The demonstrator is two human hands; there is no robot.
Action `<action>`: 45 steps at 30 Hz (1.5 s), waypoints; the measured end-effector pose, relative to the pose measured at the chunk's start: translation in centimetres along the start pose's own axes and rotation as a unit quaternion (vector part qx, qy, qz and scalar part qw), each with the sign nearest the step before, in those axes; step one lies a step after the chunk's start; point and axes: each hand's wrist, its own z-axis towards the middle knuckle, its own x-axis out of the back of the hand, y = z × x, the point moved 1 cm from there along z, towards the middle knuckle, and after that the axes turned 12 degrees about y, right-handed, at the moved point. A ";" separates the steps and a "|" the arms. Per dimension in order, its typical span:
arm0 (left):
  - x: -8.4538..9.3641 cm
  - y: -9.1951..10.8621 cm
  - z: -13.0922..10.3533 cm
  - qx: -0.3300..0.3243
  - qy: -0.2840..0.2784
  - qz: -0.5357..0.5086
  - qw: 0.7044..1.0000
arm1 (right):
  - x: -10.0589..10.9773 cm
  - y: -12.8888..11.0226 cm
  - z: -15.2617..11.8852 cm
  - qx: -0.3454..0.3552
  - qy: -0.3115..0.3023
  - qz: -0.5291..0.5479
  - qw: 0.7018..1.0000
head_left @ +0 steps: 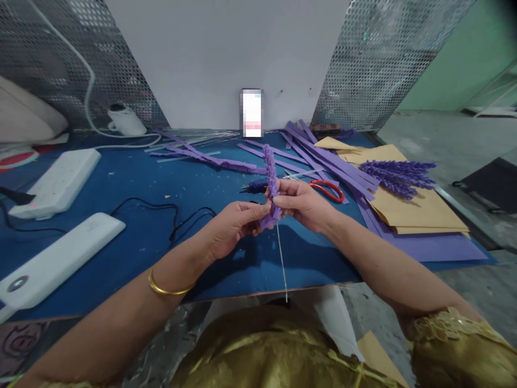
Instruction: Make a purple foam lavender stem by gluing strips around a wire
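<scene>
Both my hands hold a purple paper lavender flower (270,164) upright over the blue table. My left hand (238,223) pinches the purple paper near its lower end. On the other side, the thumb and fingers of my right hand (301,202) close on the flower a little higher. A thin pale stem (282,256) hangs down from it past the table's front edge. Just behind my hands lie red-handled scissors (337,188) and a dark blue tool with a pointed metal tip (256,186), partly hidden by the flower.
Purple paper strips (323,153) spread across the back of the blue table (133,242). At right, finished purple sprigs (398,175) lie on brown paper (420,213). A power strip (60,180), a long white device (64,258) and a black cord (153,202) are at left. A phone (251,113) stands behind.
</scene>
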 end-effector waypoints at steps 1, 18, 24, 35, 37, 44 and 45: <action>0.1 0.0 0.0 0.003 -0.003 -0.001 1.000 | 0.1 0.0 0.0 0.000 0.002 0.003 1.000; -0.2 -0.1 0.1 -0.050 0.014 0.075 0.996 | -0.2 -0.6 -0.4 0.009 -0.030 -0.065 0.997; -0.2 -0.3 0.1 -0.032 0.031 0.067 0.997 | -0.7 -0.5 -0.7 0.035 -0.007 -0.101 0.994; -0.5 -0.2 0.1 -0.002 0.067 0.031 0.997 | -0.9 -0.1 -0.4 0.102 0.085 -0.126 0.983; -0.6 -0.1 0.0 -0.014 0.071 0.043 0.996 | -1.0 0.0 -0.3 0.106 0.097 -0.117 0.983; -1.0 -0.3 -0.3 -0.077 0.117 0.102 0.985 | -1.4 0.9 -0.4 0.113 0.126 -0.112 0.979; -1.1 -0.3 -0.3 -0.077 0.122 0.102 0.984 | -1.4 1.0 -0.4 0.115 0.130 -0.111 0.979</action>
